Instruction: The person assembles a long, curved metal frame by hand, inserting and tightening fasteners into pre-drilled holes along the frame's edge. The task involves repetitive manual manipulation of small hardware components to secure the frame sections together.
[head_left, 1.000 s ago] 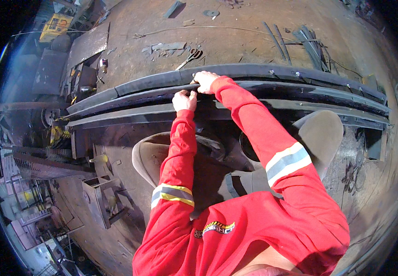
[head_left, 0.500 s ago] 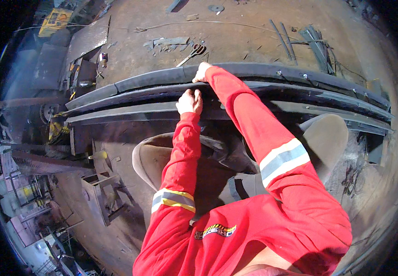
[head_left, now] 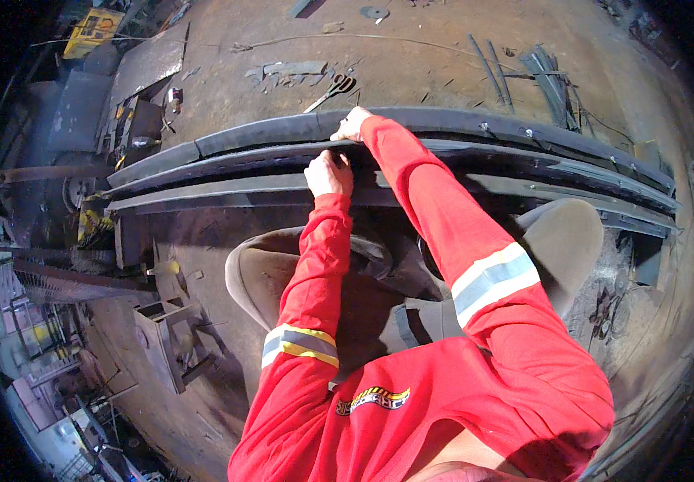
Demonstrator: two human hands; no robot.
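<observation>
The far strip [head_left: 443,122] runs crosswise under the right hand's [head_left: 352,127] curled fingers; the left hand [head_left: 329,173], fingers bent, is at the middle strip [head_left: 238,159]. Whether either grips, I cannot tell. Scissors [head_left: 335,90] lie beyond.

The right grip [head_left: 352,126] hides part of the farthest metal bar [head_left: 258,133].

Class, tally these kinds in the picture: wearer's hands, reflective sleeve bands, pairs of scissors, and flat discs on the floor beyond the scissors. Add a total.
Hands: 2, left hand and right hand
Reflective bands: 2, left band and right band
Scissors: 1
Flat disc: 1
Total: 6
</observation>
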